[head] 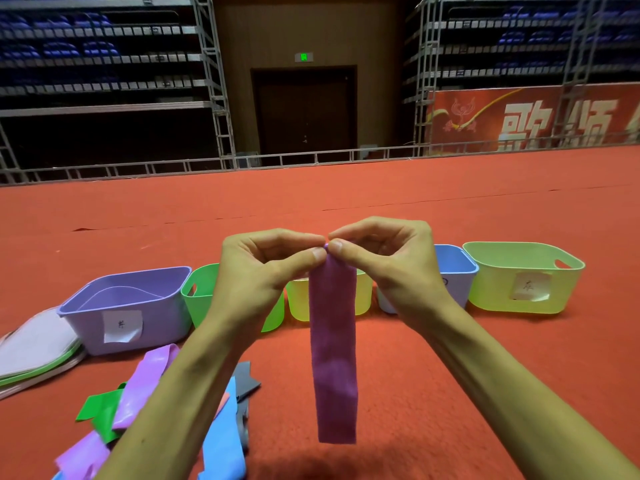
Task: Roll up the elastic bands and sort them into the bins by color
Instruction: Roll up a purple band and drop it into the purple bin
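Note:
A purple elastic band (pixel 334 355) hangs straight down in front of me, held by its top edge. My left hand (pixel 258 271) and my right hand (pixel 388 261) both pinch that top edge between thumb and fingers, fingertips almost touching. Behind them a row of bins stands on the red carpet: a purple bin (pixel 131 306) with a paper label, a green bin (pixel 199 292), a yellow bin (pixel 298 301), a blue bin (pixel 457 271) and a pale yellow-green bin (pixel 523 275) with a label. Loose bands lie at lower left: purple (pixel 145 386), green (pixel 100 414), blue (pixel 223 441), grey (pixel 244 379).
A stack of flat lids or mats (pixel 34 348) lies left of the purple bin. Red carpet (pixel 450 393) stretches around and beyond the bins. A metal rail, scaffolding, a dark door and a red banner stand far behind.

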### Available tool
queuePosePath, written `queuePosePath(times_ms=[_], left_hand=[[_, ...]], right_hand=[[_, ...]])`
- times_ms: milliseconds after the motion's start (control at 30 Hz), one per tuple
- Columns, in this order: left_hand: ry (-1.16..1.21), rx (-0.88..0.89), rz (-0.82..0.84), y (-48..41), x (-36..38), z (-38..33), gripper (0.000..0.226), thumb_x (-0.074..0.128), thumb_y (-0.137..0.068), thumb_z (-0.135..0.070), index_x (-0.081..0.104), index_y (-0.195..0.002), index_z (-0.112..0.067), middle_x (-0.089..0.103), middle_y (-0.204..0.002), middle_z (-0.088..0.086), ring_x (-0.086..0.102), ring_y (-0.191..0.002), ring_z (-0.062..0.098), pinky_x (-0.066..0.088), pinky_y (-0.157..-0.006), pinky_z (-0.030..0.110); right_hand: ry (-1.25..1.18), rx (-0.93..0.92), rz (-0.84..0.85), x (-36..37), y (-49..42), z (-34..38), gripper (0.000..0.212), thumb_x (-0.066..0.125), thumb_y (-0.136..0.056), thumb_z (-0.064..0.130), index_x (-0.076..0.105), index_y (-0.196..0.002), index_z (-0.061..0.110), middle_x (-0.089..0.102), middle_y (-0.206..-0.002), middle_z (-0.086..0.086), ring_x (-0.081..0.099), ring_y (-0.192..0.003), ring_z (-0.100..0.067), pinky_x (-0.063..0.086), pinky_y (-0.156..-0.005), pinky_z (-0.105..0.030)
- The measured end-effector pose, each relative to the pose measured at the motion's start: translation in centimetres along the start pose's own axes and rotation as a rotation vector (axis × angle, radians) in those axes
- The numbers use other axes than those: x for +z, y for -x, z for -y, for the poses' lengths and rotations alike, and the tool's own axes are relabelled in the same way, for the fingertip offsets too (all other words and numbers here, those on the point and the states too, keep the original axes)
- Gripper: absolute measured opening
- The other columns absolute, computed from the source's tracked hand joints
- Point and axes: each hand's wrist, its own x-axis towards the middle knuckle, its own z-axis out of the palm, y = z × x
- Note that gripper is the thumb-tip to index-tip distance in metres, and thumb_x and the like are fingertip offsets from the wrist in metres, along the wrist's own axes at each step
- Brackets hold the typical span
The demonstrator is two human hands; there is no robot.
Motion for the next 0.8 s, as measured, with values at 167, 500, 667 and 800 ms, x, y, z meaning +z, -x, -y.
queuePosePath(times_ms=[167, 500, 667, 800], left_hand=[[0.038, -0.028, 0.005, 0.2, 0.1, -0.1, 0.019, 0.086, -0.069, -0.004, 0.082, -0.086, -0.011, 0.079, -0.09, 0.017, 0.073, -0.086, 0.025, 0.056, -0.085, 0.039], [0.093, -0.028, 0.002, 0.6, 0.6, -0.4, 0.031, 0.083, -0.064, -0.019, 0.08, -0.091, -0.005, 0.078, -0.092, 0.019, 0.075, -0.089, 0.027, 0.06, -0.078, 0.028], [0.103, -0.03, 0.003, 0.7, 0.9, -0.3, 0.025, 0.084, -0.06, -0.015, 0.081, -0.085, -0.008, 0.079, -0.088, 0.017, 0.075, -0.082, 0.021, 0.058, -0.074, 0.024], [0.101, -0.037, -0.002, 0.7, 1.0, -0.2, 0.025, 0.083, -0.058, -0.013, 0.082, -0.082, -0.008, 0.078, -0.087, 0.018, 0.074, -0.084, 0.023, 0.06, -0.083, 0.03]], right_hand=[[-0.019, 0.016, -0.002, 0.0, 0.3, 0.0, 0.007, 0.078, -0.083, -0.005, 0.077, -0.088, 0.0, 0.078, -0.08, -0.012, 0.071, -0.075, -0.017, 0.058, -0.072, -0.027], [-0.096, 0.04, -0.029, 0.0, 0.7, 0.2, 0.013, 0.082, -0.074, 0.001, 0.078, -0.087, 0.002, 0.077, -0.079, -0.011, 0.07, -0.076, -0.019, 0.057, -0.073, -0.026], [-0.18, 0.115, -0.035, -0.3, 0.9, -0.4, 0.016, 0.086, -0.07, 0.005, 0.082, -0.085, 0.01, 0.074, -0.086, -0.021, 0.066, -0.088, -0.03, 0.053, -0.085, -0.039], [-0.301, 0.195, 0.007, -0.3, 1.2, -0.3, 0.022, 0.084, -0.066, -0.005, 0.08, -0.08, 0.012, 0.076, -0.083, -0.012, 0.069, -0.087, -0.022, 0.056, -0.083, -0.029]])
